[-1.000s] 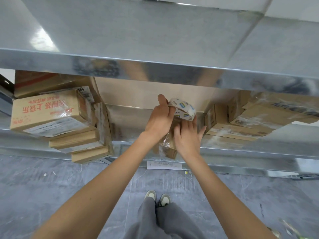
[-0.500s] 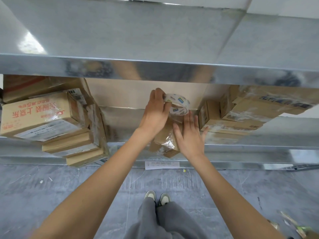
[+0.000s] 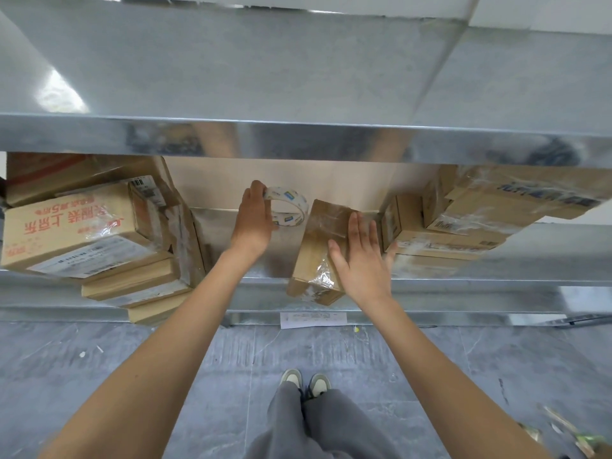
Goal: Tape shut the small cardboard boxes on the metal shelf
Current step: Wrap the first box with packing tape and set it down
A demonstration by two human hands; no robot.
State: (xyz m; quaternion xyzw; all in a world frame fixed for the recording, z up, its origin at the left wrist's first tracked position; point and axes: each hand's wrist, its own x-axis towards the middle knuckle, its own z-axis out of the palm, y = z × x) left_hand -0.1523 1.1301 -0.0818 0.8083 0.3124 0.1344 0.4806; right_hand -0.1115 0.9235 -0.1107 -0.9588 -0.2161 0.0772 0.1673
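The small cardboard box (image 3: 323, 250) under work lies on the lower metal shelf (image 3: 261, 260), between the two groups of stored cartons, its near end reaching the shelf's front lip. Clear tape covers its top face and wrinkles at the near corner.

Head view, hands: the right hand (image 3: 359, 260) lies flat on the box's top, fingers straight and slightly spread, pressing on the taped surface. The left hand (image 3: 253, 220) is apart from the box, to its left, and grips the tape roll (image 3: 287, 207); fingers curl over the roll's far rim, and the roll stands on edge with its open core facing the camera. The roll is whitish with small blue and yellow labels inside the core. Whether a strand of tape links roll and box cannot be determined.

Head view, surroundings: to the left, a stack of cartons (image 3: 99, 240), the top one printed with red characters and bearing a white label. To the right, a second group of taped cartons (image 3: 463, 220), just beside the right hand's little finger. An upper shelf (image 3: 298, 77) of bare metal spans the top of the frame. A white paper slip (image 3: 313, 319) is fixed to the lower rail. Below, grey floor (image 3: 99, 376), grey trousers and two light shoes (image 3: 306, 382).
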